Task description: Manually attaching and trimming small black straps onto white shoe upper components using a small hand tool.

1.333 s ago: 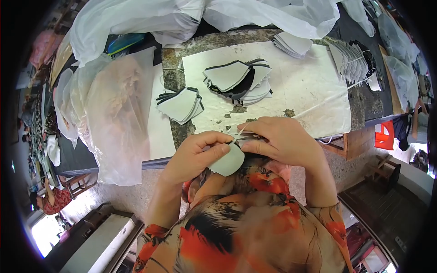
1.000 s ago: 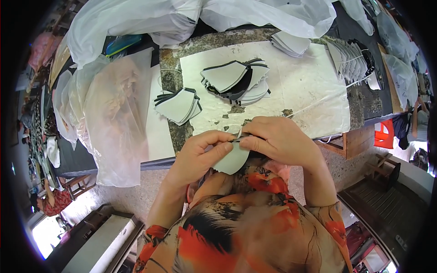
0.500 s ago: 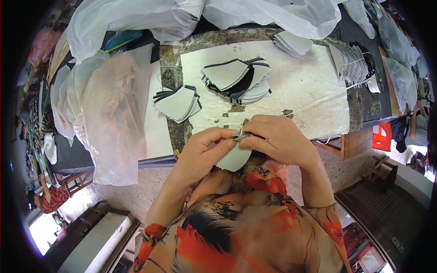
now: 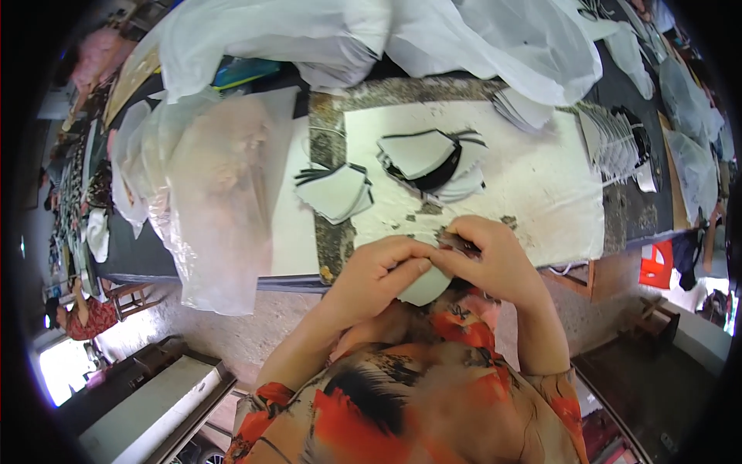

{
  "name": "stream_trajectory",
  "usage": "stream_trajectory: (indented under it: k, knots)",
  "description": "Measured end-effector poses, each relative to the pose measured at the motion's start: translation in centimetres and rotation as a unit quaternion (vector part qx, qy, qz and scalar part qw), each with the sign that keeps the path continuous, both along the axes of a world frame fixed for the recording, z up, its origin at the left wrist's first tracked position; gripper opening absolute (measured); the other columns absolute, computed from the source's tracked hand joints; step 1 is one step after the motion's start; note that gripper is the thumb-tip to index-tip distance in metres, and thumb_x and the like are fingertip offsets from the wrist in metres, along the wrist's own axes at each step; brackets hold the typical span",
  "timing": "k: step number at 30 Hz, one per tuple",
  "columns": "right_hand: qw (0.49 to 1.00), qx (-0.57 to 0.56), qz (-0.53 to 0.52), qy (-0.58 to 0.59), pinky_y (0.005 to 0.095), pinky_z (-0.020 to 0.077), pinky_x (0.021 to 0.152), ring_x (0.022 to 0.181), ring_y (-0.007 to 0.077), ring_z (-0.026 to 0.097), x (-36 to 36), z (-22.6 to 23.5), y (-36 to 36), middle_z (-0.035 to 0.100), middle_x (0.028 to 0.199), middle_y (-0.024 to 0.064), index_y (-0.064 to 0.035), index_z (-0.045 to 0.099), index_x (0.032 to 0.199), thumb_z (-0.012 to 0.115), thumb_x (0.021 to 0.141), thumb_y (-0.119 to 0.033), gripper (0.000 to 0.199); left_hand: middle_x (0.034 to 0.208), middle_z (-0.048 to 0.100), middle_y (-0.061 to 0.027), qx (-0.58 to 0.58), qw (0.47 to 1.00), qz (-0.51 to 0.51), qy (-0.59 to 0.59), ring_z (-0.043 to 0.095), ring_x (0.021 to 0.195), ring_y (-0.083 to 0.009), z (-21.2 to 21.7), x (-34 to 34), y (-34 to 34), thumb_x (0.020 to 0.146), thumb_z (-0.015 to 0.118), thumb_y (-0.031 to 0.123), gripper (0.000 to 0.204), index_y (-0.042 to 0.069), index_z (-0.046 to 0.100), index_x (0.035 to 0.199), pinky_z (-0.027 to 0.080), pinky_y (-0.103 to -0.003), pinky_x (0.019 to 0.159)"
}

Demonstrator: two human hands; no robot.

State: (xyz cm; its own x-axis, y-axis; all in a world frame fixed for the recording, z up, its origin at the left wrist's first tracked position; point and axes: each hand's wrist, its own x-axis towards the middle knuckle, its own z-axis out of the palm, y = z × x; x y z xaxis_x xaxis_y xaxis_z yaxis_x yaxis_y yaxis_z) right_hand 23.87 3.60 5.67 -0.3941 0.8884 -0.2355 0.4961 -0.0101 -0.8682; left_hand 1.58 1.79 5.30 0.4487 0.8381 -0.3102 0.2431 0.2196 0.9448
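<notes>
A pale, curved cut-out piece (image 4: 427, 289) is held close to my body, just off the table's near edge. My left hand (image 4: 377, 275) grips its upper left side, thumb laid over the top. Fingers bent, my right hand (image 4: 498, 261) pinches the piece's upper edge against the left fingertips. The fingers cover that edge. Beyond my hands lies a pile of similar white pieces with black trim (image 4: 417, 155). To its left is a smaller fanned stack of black-edged white pieces (image 4: 334, 193).
White worn sheet (image 4: 541, 182) covers a stained board on the dark table. A tied bundle of pieces (image 4: 610, 141) and a white stack (image 4: 522, 110) lie at far right. Clear plastic bags (image 4: 220, 178) drape the left side; more white bags (image 4: 495, 39) cross the back.
The view has shifted, so the table appears lower and farther right. My fingers have drawn together over the piece's upper edge, and my right hand's grip has changed.
</notes>
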Motion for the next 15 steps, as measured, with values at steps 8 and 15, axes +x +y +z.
stream_trajectory:
  k: [8, 15]
  knots:
    - [0.999, 0.022, -0.011, 0.040, 0.0339, 0.0505, 0.078, 0.084, 0.0226, 0.065, 0.4, -1.5, -0.6, 0.068, 0.090, 0.0127, 0.0010, 0.070, 0.101, 0.065, 0.095, -0.011, 0.014, 0.088, 0.069, -0.0118, 0.104, 0.972, 0.026, 0.208, 0.064, 0.076, -0.0238, 3.0, -5.6, 5.7, 0.092, 0.070, 0.019, 0.028, 0.009, 0.073, 0.118, 0.049, -0.036, 0.070]
    - [0.994, 0.028, -0.055, 0.087, 0.0377, 0.0528, 0.079, 0.089, 0.0331, 0.067, -0.1, -2.4, -0.6, 0.070, 0.100, 0.0155, -0.0019, 0.070, 0.107, 0.067, 0.094, -0.015, 0.019, 0.127, 0.064, -0.0157, 0.415, 0.858, 0.026, 0.302, 0.058, 0.117, -0.0373, 0.3, -2.7, 11.5, 0.087, 0.075, 0.030, 0.041, 0.004, 0.072, 0.119, 0.044, -0.047, 0.102]
